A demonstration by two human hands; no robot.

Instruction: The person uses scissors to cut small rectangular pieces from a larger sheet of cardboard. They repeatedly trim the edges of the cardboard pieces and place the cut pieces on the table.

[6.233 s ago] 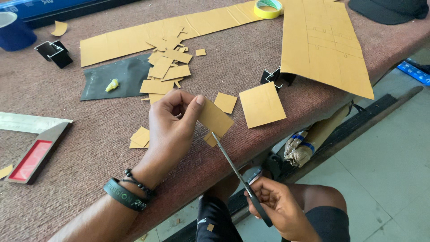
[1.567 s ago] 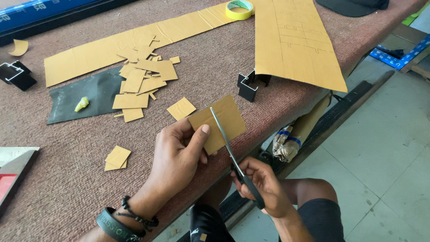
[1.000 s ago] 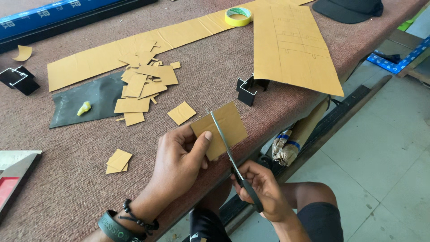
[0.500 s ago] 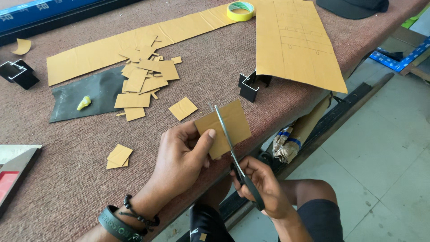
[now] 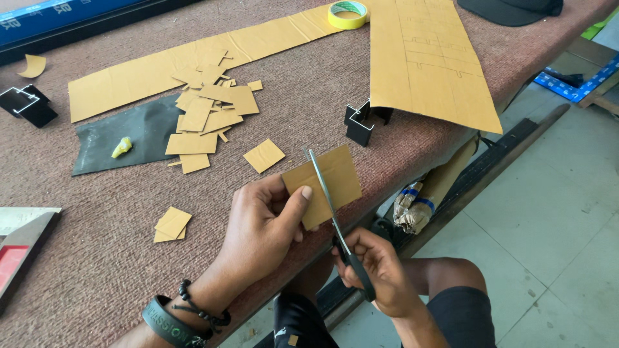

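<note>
From the head camera, the left hand (image 5: pixel 267 222) is pinching a small brown cardboard piece (image 5: pixel 325 183) between thumb and fingers, clamped on its lower left part and holding it just above the near edge of the table (image 5: pixel 77 277), which is wearing a reddish-brown cloth. The right hand (image 5: pixel 374 274) is gripping the handles of a pair of black scissors (image 5: pixel 332 216), fingers closed around them, and the blades are running up across the middle of the cardboard piece, their tip showing at its top edge. Behind the hands, a pile of cut cardboard scraps (image 5: pixel 206 116) is lying partly over a dark sheet (image 5: pixel 116 138) that is carrying a small yellow lump (image 5: pixel 121 147). A long cardboard strip (image 5: pixel 187 61) is stretching toward a roll of yellow tape (image 5: pixel 347 14), and a large marked cardboard sheet (image 5: pixel 429 61) is hanging over the table's far corner, with a black metal bracket (image 5: pixel 361 122) standing just beside it
</note>
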